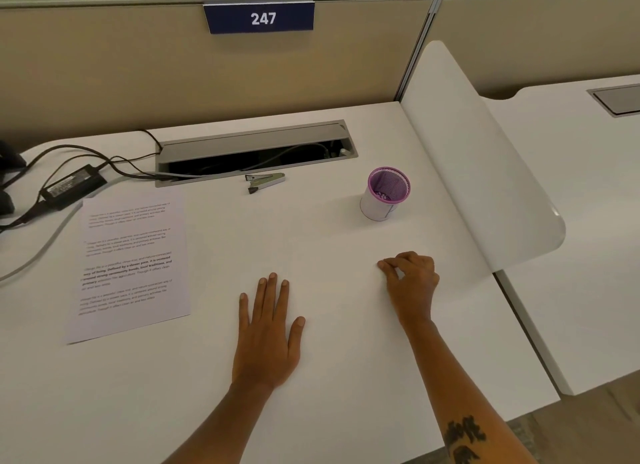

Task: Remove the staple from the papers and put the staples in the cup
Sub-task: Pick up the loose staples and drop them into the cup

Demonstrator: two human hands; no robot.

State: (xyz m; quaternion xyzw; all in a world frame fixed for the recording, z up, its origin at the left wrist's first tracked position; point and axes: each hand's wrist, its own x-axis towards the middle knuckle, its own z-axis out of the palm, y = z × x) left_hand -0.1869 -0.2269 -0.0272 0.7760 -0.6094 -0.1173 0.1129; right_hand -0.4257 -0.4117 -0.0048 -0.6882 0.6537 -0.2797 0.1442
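Head view: the papers (130, 266) lie flat at the desk's left, long axis running away from the person, top edge toward the partition, tilted slightly clockwise. Beyond them a staple remover (265, 182) lies lengthwise left-right, just in front of the open cable tray (256, 152). The cup (384, 193), purple-rimmed mesh, stands upright to the right, well apart. The left hand (268, 332) rests flat, fingers spread, holding nothing. The right hand (412, 280) is curled, fingertips pinched together; whether it grips anything cannot be told. The white desk (329, 377) meets a beige partition (104, 65) bearing a "247" sign (259, 17).
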